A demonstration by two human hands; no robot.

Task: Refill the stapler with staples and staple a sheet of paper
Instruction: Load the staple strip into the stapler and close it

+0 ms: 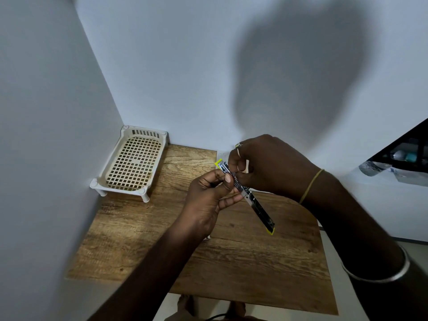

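Note:
A slim stapler [259, 206] with yellow-green ends is swung fully open into one long strip, held in the air above the wooden table [243, 262]. My left hand [208, 200] grips its upper half, thumb pressed on the metal channel. My right hand [271, 165] hovers over the same upper half with fingers curled at the channel; whether it pinches staples I cannot tell. The lower half sticks out free toward the right. A white sheet of paper [222, 154] lies on the table behind the hands, mostly hidden.
A cream plastic mesh tray [133, 163] on short legs stands in the back left corner against the white walls. The table's front edge is near my feet. Dark shelving with wrapped items [398, 163] sits at the right.

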